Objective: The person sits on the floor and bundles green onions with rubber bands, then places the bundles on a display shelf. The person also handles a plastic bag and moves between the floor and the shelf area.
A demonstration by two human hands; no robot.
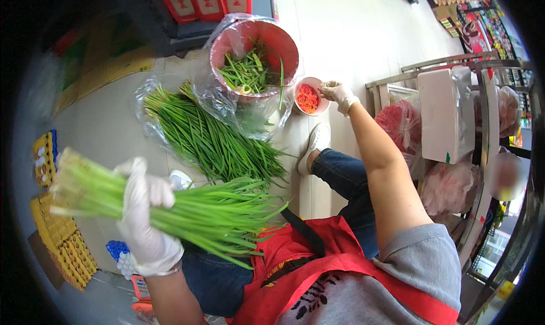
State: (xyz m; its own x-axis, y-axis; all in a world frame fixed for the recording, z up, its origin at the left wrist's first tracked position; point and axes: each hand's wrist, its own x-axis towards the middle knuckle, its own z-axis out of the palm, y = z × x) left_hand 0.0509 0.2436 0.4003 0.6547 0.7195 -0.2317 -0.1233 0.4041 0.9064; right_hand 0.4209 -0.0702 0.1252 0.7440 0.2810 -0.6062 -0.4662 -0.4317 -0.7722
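My left hand (pixel 147 223), in a white disposable glove, grips a thick bunch of garlic chives (pixel 204 208). Its pale root ends point left and its green leaf tips lie right, over my lap. My gloved right hand (pixel 342 96) reaches to the rim of a white bowl (pixel 327 108) filled with red and orange rubber bands (pixel 307 99). Those fingers are bent together at the bowl's edge; whether a band is between them is unclear. Beyond my left hand, a large pile of chives (pixel 213 133) lies on clear plastic on the floor.
A pink bucket (pixel 283 39) with a clear plastic liner holds leafy trimmings (pixel 251 71). Yellow egg trays (pixel 64 235) stand at left. On the right, a metal rack (pixel 489 112) carries a white foam box (pixel 443 112) and plastic bags (pixel 451 186). My white shoe (pixel 317 144) is near the bowl.
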